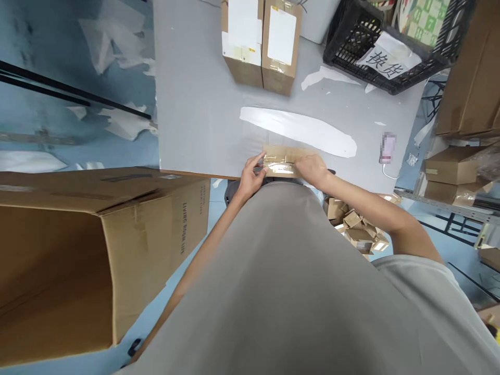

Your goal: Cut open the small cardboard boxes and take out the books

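Your L hand point(252, 176) grips L end of small oblong tan cardboard box w/ shiny tape point(279, 157), at front edge of flat grey table point(195, 104). R hand point(312, 169) curled on R end; can't tell if pinching. Prob. tape-handling step; next move likely needs steady L hold.

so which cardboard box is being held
The taped cardboard box at the near edge of the table, between left grip and right grip; the labelled boxes are untouched.
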Available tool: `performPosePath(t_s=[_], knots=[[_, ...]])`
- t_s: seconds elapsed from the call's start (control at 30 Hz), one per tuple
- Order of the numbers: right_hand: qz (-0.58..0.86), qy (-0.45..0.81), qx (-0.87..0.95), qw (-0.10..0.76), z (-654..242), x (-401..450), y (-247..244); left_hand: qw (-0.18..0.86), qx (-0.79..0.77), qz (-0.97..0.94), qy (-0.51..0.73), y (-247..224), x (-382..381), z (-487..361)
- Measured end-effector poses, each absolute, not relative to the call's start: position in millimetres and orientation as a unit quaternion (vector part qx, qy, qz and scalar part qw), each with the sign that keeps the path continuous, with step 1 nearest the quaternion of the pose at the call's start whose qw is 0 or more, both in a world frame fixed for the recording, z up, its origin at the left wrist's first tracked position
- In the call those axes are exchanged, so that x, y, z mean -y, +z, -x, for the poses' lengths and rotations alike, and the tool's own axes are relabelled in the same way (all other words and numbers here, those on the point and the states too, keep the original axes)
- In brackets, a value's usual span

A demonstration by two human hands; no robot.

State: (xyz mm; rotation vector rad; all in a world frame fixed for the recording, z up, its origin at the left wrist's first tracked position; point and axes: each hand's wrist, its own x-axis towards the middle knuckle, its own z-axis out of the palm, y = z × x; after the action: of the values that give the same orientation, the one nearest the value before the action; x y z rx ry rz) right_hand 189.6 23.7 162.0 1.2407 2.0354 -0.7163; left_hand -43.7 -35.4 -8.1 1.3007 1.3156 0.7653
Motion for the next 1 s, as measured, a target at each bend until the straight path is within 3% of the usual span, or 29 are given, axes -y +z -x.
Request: performPosePath(t_s=[0.17,0.43,0.77,1.0], knots=[[-0.497,-0.232,-0.751,0.368,-224,-14,179,0.544,-0.553,-0.543,0.324,-12,35,43],[-0.440,-0.231,-0.816,0.297,-187,-24,168,0.543,-0.553,-0.539,0.329,-17,34,41],[-0.443,-0.225,-0.817,0.293,-155,-34,149,0.549,-0.543,-0.543,0.329,-19,35,42],[-0.514,-0.202,-0.760,0.343,-207,-17,161,0.546,-0.548,-0.536,0.338,-23,35,40]])
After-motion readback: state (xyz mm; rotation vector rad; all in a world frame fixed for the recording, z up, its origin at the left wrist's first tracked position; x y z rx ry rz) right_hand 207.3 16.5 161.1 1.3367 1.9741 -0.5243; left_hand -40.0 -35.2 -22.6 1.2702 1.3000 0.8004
